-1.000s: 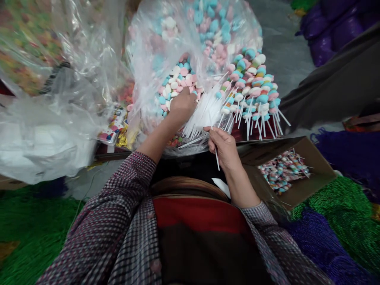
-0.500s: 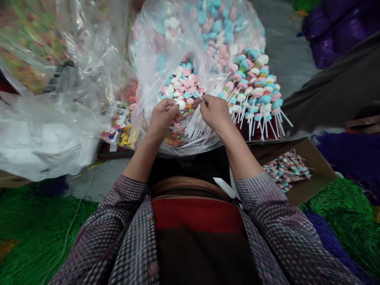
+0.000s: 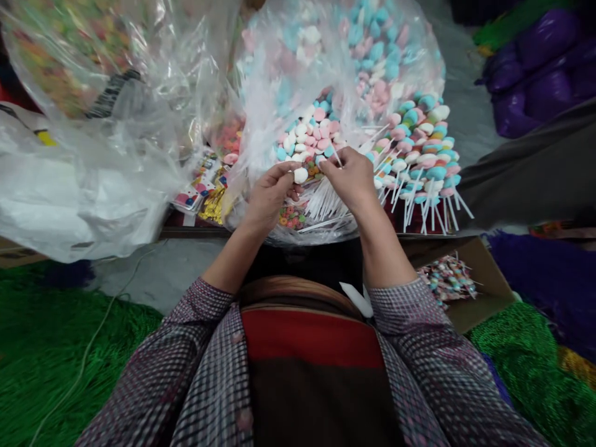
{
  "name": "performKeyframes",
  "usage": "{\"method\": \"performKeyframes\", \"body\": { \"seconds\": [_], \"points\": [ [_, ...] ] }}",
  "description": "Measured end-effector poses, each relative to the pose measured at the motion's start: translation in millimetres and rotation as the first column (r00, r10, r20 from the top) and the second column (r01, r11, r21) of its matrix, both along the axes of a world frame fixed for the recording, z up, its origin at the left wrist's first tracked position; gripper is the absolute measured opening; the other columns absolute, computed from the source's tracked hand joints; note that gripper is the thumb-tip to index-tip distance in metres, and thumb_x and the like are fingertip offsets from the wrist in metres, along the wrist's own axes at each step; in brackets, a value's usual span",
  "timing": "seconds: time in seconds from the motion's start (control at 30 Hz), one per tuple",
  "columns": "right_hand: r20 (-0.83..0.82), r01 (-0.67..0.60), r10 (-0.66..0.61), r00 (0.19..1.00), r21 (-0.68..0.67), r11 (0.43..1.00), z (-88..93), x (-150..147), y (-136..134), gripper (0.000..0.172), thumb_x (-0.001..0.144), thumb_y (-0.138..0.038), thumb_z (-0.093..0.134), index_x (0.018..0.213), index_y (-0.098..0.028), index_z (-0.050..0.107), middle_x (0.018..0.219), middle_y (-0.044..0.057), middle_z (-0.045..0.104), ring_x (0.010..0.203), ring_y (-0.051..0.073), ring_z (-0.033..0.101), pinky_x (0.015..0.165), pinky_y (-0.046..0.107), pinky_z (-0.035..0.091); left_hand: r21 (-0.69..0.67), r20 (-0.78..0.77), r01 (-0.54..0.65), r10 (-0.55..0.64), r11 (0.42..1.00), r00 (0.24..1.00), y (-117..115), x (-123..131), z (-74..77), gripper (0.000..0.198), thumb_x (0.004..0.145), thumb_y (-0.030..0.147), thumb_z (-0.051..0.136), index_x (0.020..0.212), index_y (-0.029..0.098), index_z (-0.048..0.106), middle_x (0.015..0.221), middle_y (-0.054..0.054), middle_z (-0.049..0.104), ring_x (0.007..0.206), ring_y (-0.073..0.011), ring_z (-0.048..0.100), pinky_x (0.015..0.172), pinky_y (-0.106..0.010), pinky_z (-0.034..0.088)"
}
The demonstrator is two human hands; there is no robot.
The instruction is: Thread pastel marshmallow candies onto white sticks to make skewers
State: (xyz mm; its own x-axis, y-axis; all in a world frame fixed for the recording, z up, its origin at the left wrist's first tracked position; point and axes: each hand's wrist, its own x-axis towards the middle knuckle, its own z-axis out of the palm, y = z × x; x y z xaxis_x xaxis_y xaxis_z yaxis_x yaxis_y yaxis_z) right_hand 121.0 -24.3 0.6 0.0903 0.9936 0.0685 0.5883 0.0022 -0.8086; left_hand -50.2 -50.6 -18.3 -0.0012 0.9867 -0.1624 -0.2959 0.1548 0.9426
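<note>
Brought closer together since half a second ago are the left hand (image 3: 267,195) and the right hand (image 3: 354,180), at the centre of the frame; the tabletop is also shifted rightward in view, consistent with a turned head. Across the upper centre, a large marshmallow bag (image 3: 288,37) is noted, its mouth opened toward the lower edge, seemingly so that the contents can be reached. At the upper left, a clear bag of multicoloured sweets (image 3: 56,62) is observed, with a white plastic-wrapped bundle (image 3: 84,180) set below it, apparently kept aside. At the right of centre, loaded marshmallow sticks (image 3: 437,158) are piled, bare ends toward the lower edge, probably for easy gripping. Beneath them, an open cardboard box (image 3: 491,285) is found, partly filled with small pieces, too small to be identified. Loose white sticks (image 3: 326,200) are fanned below the right hand, beside gummy rings (image 3: 291,217). By the left thumb and forefinger, a white marshmallow (image 3: 300,176) is pinched at its edge, its face presumably left exposed on purpose. By the right thumb and fingertips, a single stick (image 3: 336,155) is pinched, tilted up-left; no contact with the marshmallow is seen.
</note>
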Motion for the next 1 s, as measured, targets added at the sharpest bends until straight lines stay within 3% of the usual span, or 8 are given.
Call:
{"method": "performKeyframes", "body": {
  "seconds": [0.1,0.2,0.4,0.57,0.67,0.83,1.0],
  "points": [
    [-0.438,-0.055,0.011,0.899,-0.088,0.995,9.3,6.4,-26.0,0.022,0.083,-0.039,0.077,0.08,-0.021,0.065,0.07,-0.001,0.057,0.06,0.011,0.046,0.053,0.024,0.036,0.021,-0.016,0.007,-0.007,1.0,1.0,-2.1,5.6,3.6,0.007,0.091,0.021,0.066,0.095,0.024,0.071,0.087,0.002,0.074,0.059,-0.005,0.062,0.052,-0.018,0.046],
    [-0.626,-0.072,-0.036,0.779,-0.147,0.987,13.1,3.0,-43.9,0.029,0.079,-0.045,0.082,0.09,-0.022,0.07,0.071,-0.002,0.059,0.053,0.006,0.035,0.048,0.022,0.025,0.015,-0.024,0.028,-0.028,0.999,0.999,-4.7,13.3,4.9,0.009,0.093,0.024,0.066,0.1,0.026,0.072,0.092,0.0,0.075,0.066,-0.0071,0.064,0.055,-0.02,0.048],
    [-0.637,0.057,-0.091,0.765,-0.074,0.996,5.5,-12.8,-52.6,0.036,0.075,-0.055,0.083,0.086,-0.022,0.072,0.08,0.001,0.065,0.064,0.01,0.051,0.051,0.022,0.031,0.151,-0.127,-0.023,0.043,0.988,0.991,-15.3,27.8,3.2,0.011,0.092,0.019,0.065,0.096,0.025,0.073,0.101,0.0,0.076,0.089,-0.0106,0.068,0.068,-0.021,0.054],
    [-0.632,0.012,-0.069,0.772,-0.093,0.996,-1.8,-14.8,-60.3,0.04,0.085,-0.064,0.072,0.092,-0.025,0.072,0.075,-0.001,0.06,0.054,0.008,0.043,0.047,0.023,0.027,0.207,-0.243,-0.008,0.059,0.978,0.968,-20.1,27.5,2.0,0.014,0.092,0.017,0.062,0.094,0.025,0.073,0.099,0.0,0.075,0.09,-0.0105,0.068,0.075,-0.022,0.055],
    [-0.663,-0.027,-0.066,0.746,-0.13,0.991,-0.9,-13.2,-64.1,0.041,0.083,-0.063,0.076,0.097,-0.025,0.071,0.074,-0.003,0.058,0.05,0.006,0.036,0.045,0.022,0.024,0.118,-0.142,0.008,0.009,0.993,0.99,-18.9,26.8,0.9,0.012,0.093,0.017,0.062,0.094,0.024,0.072,0.095,0.001,0.073,0.079,-0.0084,0.065,0.068,-0.02,0.054],
    [-0.73,-0.101,-0.074,0.679,-0.192,0.976,8.0,-9.2,-66.6,0.032,0.078,-0.047,0.085,0.097,-0.025,0.07,0.067,-0.006,0.051,0.048,0.005,0.027,0.043,0.021,0.022,-0.082,0.133,0.033,-0.021,0.996,0.991,-16.5,26.4,0.6,0.009,0.094,0.019,0.063,0.098,0.021,0.07,0.09,-0.001,0.073,0.069,-0.0064,0.064,0.061,-0.018,0.051],
    [-0.72,-0.078,-0.087,0.689,-0.193,0.978,9.8,-9.2,-69.4,0.035,0.078,-0.051,0.086,0.096,-0.026,0.069,0.068,-0.005,0.052,0.05,0.005,0.028,0.044,0.02,0.023,-0.069,0.093,0.048,-0.042,0.996,0.995,-22.4,25.8,3.3,0.009,0.093,0.021,0.065,0.098,0.02,0.073,0.084,0.0,0.073,0.071,-0.0085,0.066,0.061,-0.019,0.053]
  ]
}}
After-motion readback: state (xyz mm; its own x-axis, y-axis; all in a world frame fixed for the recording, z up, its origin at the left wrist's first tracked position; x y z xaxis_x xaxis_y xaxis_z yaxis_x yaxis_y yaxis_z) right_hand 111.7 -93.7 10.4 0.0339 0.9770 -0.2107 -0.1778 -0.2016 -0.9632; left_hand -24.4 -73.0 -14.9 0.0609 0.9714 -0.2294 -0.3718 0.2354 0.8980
